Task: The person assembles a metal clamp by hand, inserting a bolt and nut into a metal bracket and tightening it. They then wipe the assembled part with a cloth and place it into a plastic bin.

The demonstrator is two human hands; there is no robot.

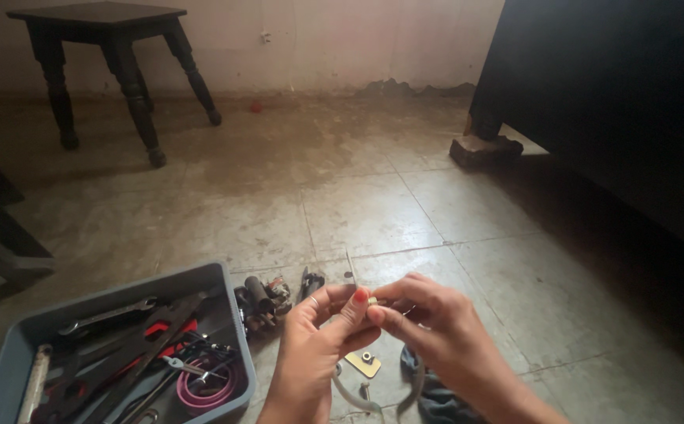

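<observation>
Both hands [373, 322] pinch a small nut [372, 300] (brassy, shiny).

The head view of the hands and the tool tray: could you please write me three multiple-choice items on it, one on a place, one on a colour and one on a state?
1. Where does the grey tool tray lie?
A. on the floor, to the left of the hands
B. on the dark stool
C. on the person's lap

2. What colour is the coiled ring inside the tray?
A. green
B. pink
C. white

3. How is the small metal part held?
A. lying loose on the floor
B. in the left hand alone
C. pinched between the fingers of both hands

Answers:
1 A, the tray rests on the tiled floor, left of the left hand.
2 B, the coiled ring is pink.
3 C, the fingertips of the left hand and the right hand meet on it.
</observation>
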